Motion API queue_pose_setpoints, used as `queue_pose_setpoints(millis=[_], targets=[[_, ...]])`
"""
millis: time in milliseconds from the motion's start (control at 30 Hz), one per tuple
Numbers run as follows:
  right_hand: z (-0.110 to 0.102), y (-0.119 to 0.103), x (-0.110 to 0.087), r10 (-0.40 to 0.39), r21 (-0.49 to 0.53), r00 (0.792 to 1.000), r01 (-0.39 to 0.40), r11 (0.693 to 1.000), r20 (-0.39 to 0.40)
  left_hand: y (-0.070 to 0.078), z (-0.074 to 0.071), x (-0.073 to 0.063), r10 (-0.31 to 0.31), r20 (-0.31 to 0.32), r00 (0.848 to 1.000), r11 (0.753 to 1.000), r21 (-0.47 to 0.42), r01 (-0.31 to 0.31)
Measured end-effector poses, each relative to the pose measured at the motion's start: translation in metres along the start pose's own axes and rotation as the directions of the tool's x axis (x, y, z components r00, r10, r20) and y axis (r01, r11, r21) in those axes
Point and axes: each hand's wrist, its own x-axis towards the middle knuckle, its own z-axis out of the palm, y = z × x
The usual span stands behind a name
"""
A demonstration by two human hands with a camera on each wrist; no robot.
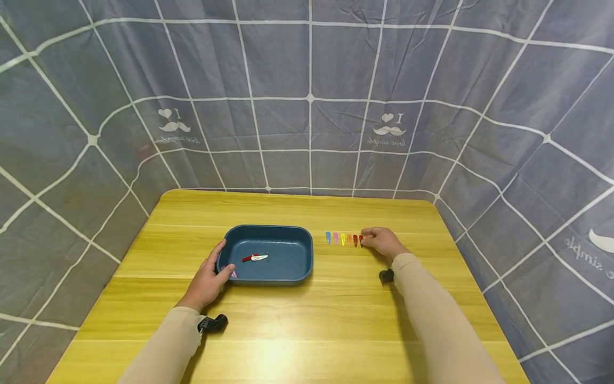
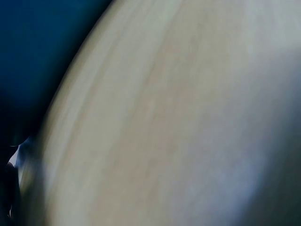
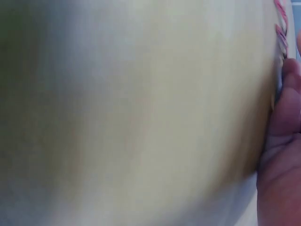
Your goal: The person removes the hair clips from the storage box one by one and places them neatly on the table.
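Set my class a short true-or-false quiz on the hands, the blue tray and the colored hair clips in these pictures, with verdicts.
1. The left hand grips the blue tray. True.
2. The white clip lies outside the tray. False: it lies inside.
3. In the row, the yellow clip lies between the pink and orange ones. True.
4. The right hand is at the row's blue clip. False: it is at the rightmost red clip.

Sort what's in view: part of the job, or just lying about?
Likely the job:
blue tray
clips in the tray
row of clips
left hand, gripping the tray
right hand, at the row's red end clip

Likely just there:
wooden table
grid-patterned curtain
black wrist devices
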Motion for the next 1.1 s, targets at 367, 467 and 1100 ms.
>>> queue_pose_setpoints(millis=[367,467,1100], targets=[[-0.009,-0.036,0.004,-0.102,-0.082,0.995,0.103,0.991,0.017,-0.003,0.002,0.001,0.009,-0.017,1.000,1.000,0.003,-0.009],[-0.004,-0.061,0.006,-0.166,-0.098,0.986,0.168,0.981,0.030,-0.002,0.001,0.001,0.006,-0.019,1.000,1.000,0.004,-0.006],[0.069,-0.174,0.012,-0.377,-0.135,0.900,0.411,0.902,0.220,-0.005,0.001,0.001,0.001,-0.009,1.000,1.000,0.024,0.000]])
